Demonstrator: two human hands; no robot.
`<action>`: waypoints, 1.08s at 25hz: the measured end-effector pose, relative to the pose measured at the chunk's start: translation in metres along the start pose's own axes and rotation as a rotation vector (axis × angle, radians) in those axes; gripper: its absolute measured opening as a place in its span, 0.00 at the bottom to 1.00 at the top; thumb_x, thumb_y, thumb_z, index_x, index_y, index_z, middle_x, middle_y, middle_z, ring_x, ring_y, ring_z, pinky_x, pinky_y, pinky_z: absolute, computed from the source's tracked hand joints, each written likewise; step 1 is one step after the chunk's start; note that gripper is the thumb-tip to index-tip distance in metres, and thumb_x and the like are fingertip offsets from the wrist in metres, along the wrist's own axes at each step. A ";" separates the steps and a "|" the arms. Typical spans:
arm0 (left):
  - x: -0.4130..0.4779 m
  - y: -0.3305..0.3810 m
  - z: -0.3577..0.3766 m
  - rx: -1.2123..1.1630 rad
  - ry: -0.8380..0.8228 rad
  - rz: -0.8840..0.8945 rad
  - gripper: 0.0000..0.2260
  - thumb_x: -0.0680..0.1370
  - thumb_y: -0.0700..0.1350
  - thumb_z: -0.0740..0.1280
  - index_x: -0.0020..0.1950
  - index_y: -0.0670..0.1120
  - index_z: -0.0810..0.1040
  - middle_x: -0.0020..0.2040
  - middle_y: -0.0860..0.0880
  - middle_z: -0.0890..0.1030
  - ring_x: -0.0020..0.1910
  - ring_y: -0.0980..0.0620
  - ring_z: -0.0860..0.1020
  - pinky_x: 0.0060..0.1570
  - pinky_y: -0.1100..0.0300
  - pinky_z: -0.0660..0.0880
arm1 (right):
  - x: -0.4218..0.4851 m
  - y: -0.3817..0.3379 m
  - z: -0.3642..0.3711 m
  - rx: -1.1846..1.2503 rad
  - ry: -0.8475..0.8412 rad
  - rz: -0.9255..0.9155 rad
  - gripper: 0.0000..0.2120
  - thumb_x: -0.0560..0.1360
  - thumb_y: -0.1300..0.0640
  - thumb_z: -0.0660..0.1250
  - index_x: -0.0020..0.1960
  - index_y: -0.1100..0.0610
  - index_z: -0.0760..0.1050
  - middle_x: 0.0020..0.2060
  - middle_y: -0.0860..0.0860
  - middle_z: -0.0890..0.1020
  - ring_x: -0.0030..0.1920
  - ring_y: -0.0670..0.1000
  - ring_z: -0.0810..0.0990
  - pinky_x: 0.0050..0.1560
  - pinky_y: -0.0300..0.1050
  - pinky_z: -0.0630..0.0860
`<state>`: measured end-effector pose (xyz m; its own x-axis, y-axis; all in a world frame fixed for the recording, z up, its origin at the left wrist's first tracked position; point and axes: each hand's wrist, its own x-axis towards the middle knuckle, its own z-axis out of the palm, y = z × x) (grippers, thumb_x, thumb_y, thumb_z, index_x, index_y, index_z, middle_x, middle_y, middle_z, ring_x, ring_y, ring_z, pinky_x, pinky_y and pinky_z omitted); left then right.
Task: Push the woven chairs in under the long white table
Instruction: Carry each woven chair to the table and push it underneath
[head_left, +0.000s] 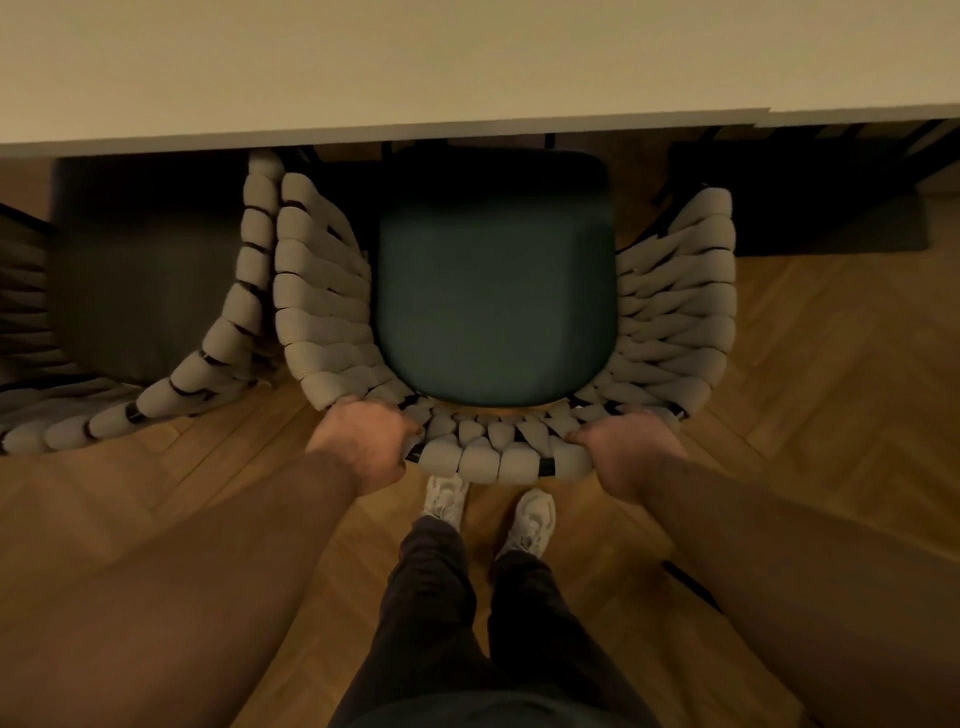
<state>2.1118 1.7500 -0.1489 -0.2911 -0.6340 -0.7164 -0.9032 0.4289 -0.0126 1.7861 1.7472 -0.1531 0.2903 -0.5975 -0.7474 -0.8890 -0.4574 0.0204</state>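
A woven chair with thick beige rope and a dark green seat cushion stands right in front of me. Its front part sits under the edge of the long white table. My left hand grips the left end of the chair's back rim, fingers curled over the rope. My right hand grips the right end of the same rim. A second woven chair with a dark grey seat stands to the left, touching the first, partly under the table.
The floor is herringbone wood. My two feet in white shoes stand just behind the chair back. A dark rug lies under the table at the right. Dark chair legs show under the table edge.
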 end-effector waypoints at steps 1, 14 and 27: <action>0.005 -0.003 -0.001 -0.007 0.015 -0.018 0.24 0.75 0.56 0.66 0.71 0.63 0.74 0.63 0.53 0.81 0.61 0.50 0.79 0.62 0.49 0.74 | 0.007 0.005 -0.004 -0.014 0.007 -0.001 0.25 0.82 0.59 0.58 0.76 0.41 0.72 0.68 0.48 0.81 0.69 0.55 0.78 0.74 0.59 0.69; 0.054 -0.034 -0.042 -0.109 0.100 -0.129 0.18 0.77 0.58 0.66 0.67 0.67 0.77 0.58 0.59 0.84 0.57 0.55 0.79 0.68 0.55 0.67 | 0.069 0.042 -0.059 -0.080 0.033 0.028 0.15 0.84 0.56 0.62 0.67 0.51 0.80 0.61 0.53 0.83 0.61 0.57 0.81 0.60 0.53 0.76; 0.059 -0.030 -0.051 0.032 -0.106 -0.196 0.24 0.80 0.53 0.62 0.76 0.68 0.69 0.70 0.56 0.79 0.71 0.53 0.74 0.81 0.41 0.45 | 0.056 0.022 -0.067 -0.068 0.035 0.061 0.06 0.83 0.57 0.63 0.50 0.55 0.77 0.58 0.52 0.83 0.60 0.55 0.82 0.67 0.54 0.73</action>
<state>2.1054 1.6673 -0.1555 -0.0748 -0.6370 -0.7672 -0.9282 0.3257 -0.1799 1.8065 1.6595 -0.1500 0.2496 -0.6478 -0.7197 -0.8796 -0.4626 0.1113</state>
